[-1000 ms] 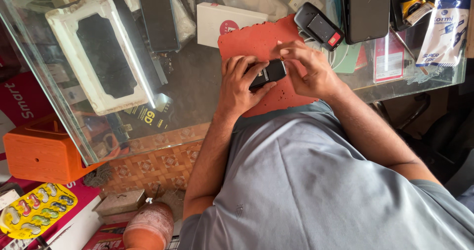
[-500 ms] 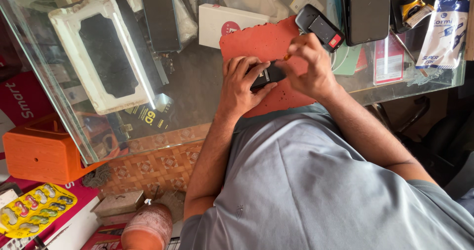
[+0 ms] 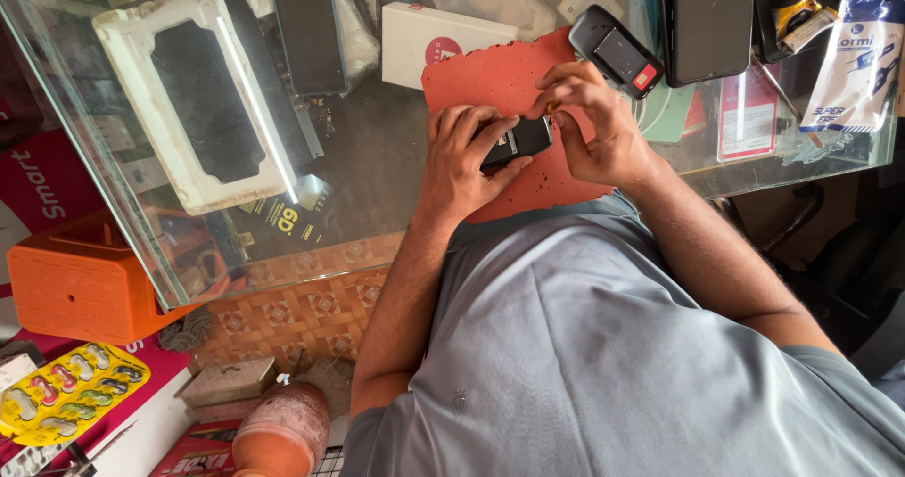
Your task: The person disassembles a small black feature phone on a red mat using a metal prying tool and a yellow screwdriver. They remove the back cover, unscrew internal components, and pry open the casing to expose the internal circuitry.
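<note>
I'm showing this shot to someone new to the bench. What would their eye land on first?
Probably the two hands at the centre: the left hand grips a small dark device over a red perforated mat while the right hand works at its upper edge. Next, the big white frame with a black middle lying on the glass tabletop at left.
</note>
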